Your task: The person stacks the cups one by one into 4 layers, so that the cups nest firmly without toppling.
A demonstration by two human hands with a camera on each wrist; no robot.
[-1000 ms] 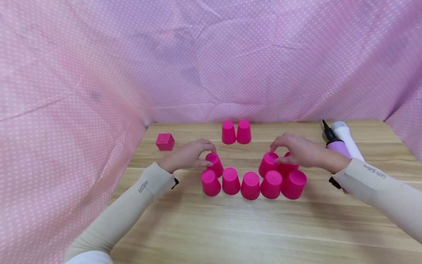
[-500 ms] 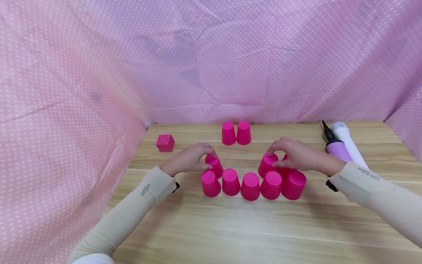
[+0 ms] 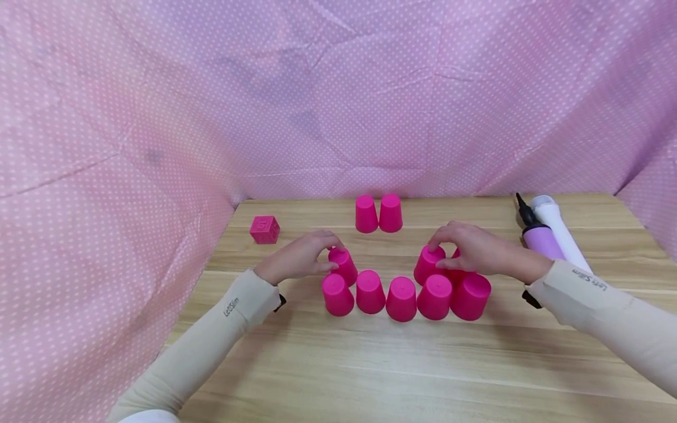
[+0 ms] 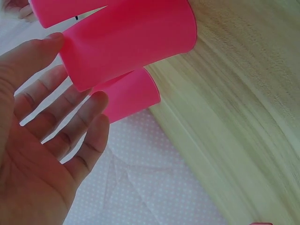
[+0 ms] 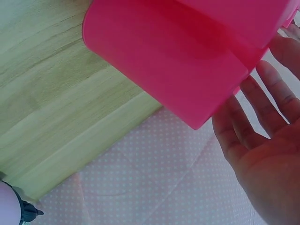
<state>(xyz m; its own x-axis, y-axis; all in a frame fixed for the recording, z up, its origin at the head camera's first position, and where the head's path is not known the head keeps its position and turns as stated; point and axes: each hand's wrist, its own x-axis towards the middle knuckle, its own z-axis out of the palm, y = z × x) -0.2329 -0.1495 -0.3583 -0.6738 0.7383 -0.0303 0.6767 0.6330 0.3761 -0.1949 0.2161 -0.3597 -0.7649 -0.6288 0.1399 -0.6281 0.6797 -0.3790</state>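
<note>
Upside-down pink cups stand on the wooden table, several of them in a front row (image 3: pixel 401 301). Behind that row's left end is another pink cup (image 3: pixel 345 270), its top rim pinched by my left hand (image 3: pixel 302 255) between thumb and fingers. In the left wrist view, the thumb touches that cup's base edge (image 4: pixel 131 42). Farther right, my right hand (image 3: pixel 476 251) grips the top of a second-row cup (image 3: pixel 426 272). One more cup (image 3: pixel 456 275) stands beside it, partly hidden under the right hand. The right wrist view shows the fingers at the cups' upper ends.
Two more pink cups (image 3: pixel 378 214) stand side by side near the table's back edge. A pink numbered cube (image 3: pixel 265 230) lies at the back left. At the back right lie a purple-and-black pump (image 3: pixel 542 239) and a white tube-like object (image 3: pixel 562 232). Dotted pink cloth (image 3: pixel 338 106) surrounds the table.
Both hands have come down slightly onto the second-row cups, and the right hand has shifted a little to the left. The cups stay where they stood.
</note>
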